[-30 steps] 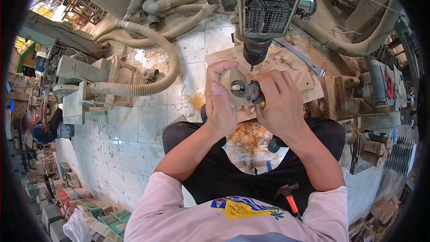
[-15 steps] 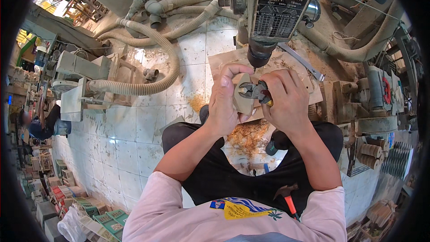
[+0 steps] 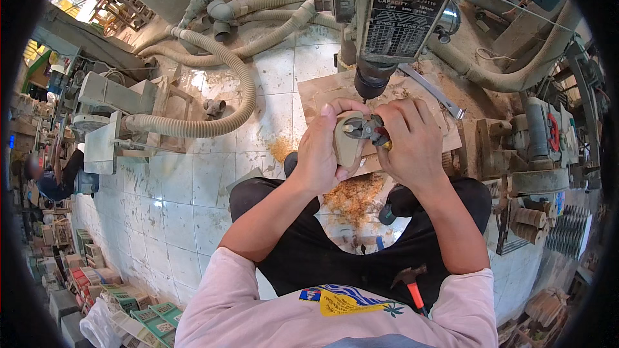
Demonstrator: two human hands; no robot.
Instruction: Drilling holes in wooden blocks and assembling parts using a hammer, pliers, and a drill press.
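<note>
My left hand [image 3: 318,149] is closed around a small flat, pale tan piece with a rounded end [image 3: 348,149], perhaps wood. In my right hand [image 3: 412,145] is a pair of pliers or nippers [image 3: 369,130] with a dark metal head and yellow-and-red handles. The tool's jaws rest over the upper part of the piece; what they bite on is too small to make out. Both hands are just below the drill press chuck [image 3: 372,80], above a wooden board [image 3: 314,90].
The drill press head [image 3: 409,16] stands right ahead. A metal bar [image 3: 433,90] lies on the board. Orange shavings [image 3: 353,200] are scattered below. A hammer [image 3: 412,287] with an orange handle lies near my lap. A ribbed hose [image 3: 242,90] curves at left. Another person [image 3: 61,177] sits far left.
The tan piece has turned a little in my left hand, and the tool's jaws appear more closed over it. The view has shifted slightly.
</note>
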